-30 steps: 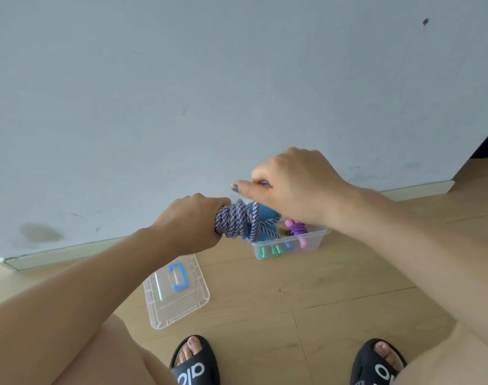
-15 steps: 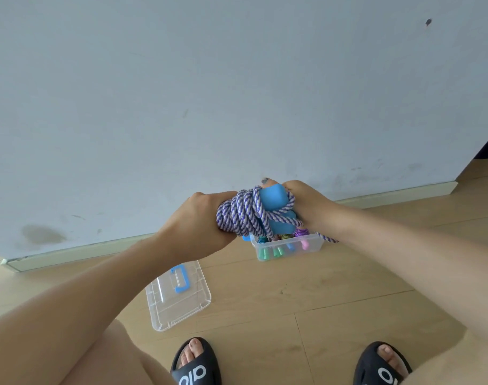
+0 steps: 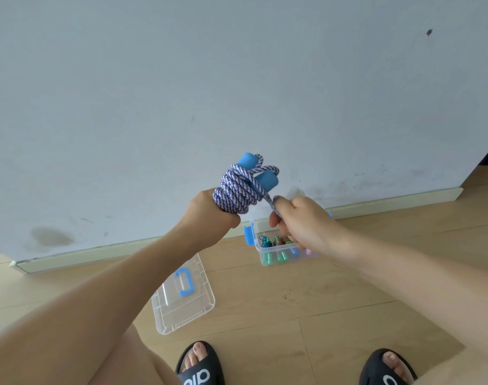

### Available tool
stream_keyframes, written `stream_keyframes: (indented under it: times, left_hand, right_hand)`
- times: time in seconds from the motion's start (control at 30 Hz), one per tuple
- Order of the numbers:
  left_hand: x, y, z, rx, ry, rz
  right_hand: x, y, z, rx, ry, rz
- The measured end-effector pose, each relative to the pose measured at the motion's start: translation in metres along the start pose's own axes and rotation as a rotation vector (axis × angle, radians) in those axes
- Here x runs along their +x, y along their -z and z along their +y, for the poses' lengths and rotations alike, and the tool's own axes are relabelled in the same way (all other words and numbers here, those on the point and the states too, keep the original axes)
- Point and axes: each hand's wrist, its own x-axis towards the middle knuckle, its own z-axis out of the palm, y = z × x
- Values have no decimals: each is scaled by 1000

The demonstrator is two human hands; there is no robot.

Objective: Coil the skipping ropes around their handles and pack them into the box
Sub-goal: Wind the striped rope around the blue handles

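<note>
My left hand grips the blue handles wrapped in purple rope. My right hand pinches the rope's free end above the open box.

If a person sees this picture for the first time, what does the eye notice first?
First, the purple-white rope coiled around blue handles, raised before the wall: the left hand grips the bundle, the right hand pinches its loose end. Below on the floor stands the open clear box, its lid lying apart.
</note>
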Motion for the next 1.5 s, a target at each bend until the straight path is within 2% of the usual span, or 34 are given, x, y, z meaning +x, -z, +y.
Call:
stream_keyframes:
  times: [0.13,0.3,0.37,0.47,0.53,0.63,0.83,0.93,1.07,1.3,1.5]
  left_hand:
    - [5,6,-7,124,-19,44]
    - [6,7,-11,214,-38,42]
    - [7,4,-11,205,-25,28]
    - [8,3,-12,118,44,-18]
    - [8,4,-15,110,62,-27]
    - [8,0,-15,329,-60,35]
    - [-1,-18,-9,595,-214,33]
    - [2,-13,-11,514,-196,66]
    - [9,1,-16,409,-179,130]
    - [4,-11,-12,462,-211,81]
    - [-1,-14,-6,388,-194,33]
  right_hand:
    - [-15,4,-8,-166,151,37]
    - [-22,14,-22,-506,453,136]
    - [-20,11,-20,-581,509,126]
    - [-16,4,-13,-677,491,55]
    - [-17,6,-15,-650,474,41]
    - [-16,18,-22,-523,437,38]
    - [-25,-16,-25,-670,549,-12]
    - [-19,-7,-27,-568,541,32]
    - [-6,35,-29,-319,419,189]
    - [-7,29,-25,-270,374,94]
    - [-12,24,-25,-128,383,134]
